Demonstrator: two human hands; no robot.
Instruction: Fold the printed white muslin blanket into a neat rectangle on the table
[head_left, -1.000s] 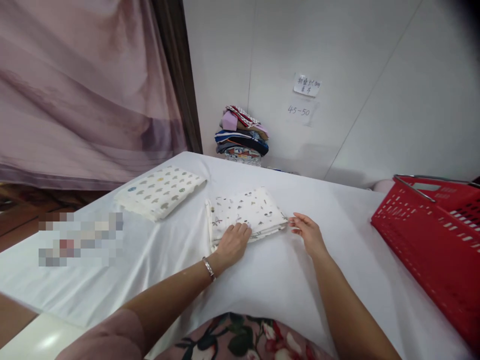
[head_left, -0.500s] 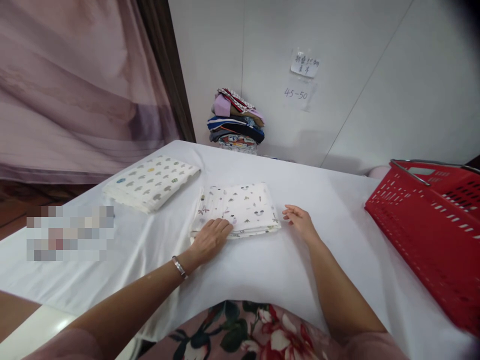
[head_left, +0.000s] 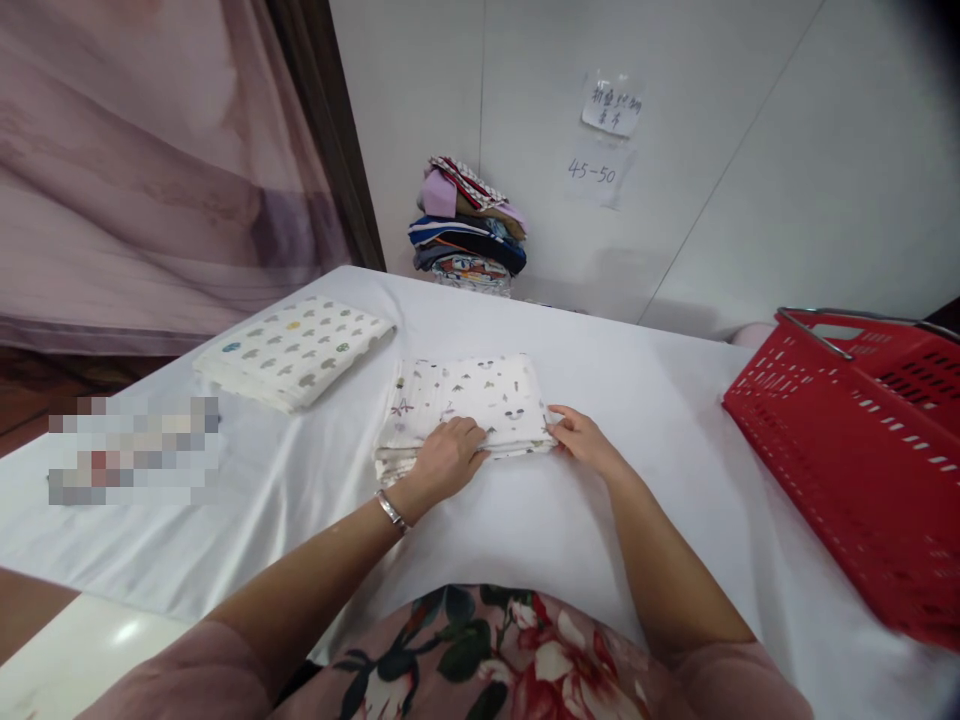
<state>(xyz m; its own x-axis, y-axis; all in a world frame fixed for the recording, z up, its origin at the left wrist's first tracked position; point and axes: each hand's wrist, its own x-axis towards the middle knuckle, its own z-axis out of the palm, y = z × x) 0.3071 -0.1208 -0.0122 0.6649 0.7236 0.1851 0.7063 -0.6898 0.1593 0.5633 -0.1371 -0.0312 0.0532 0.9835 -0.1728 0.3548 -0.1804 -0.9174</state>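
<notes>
A folded white cloth with small printed figures (head_left: 465, 395) lies in the middle of the white-covered table (head_left: 660, 420). My left hand (head_left: 444, 460) rests on its near edge with fingers curled over the cloth, a bracelet on the wrist. At the cloth's near right corner my right hand (head_left: 579, 436) touches the edge, fingers bent around it. A second folded cloth with a tree print (head_left: 292, 348) lies to the left, apart from both hands.
A red plastic basket (head_left: 855, 440) stands at the right edge of the table. A pile of folded coloured clothes (head_left: 466, 228) sits at the back against the white wall. A pink curtain (head_left: 150, 170) hangs at the left. A blurred patch covers something at the table's left.
My right hand has moved left from just beside the cloth to its near right corner. My left hand has stayed on the near edge. The cloth has been squared up.
</notes>
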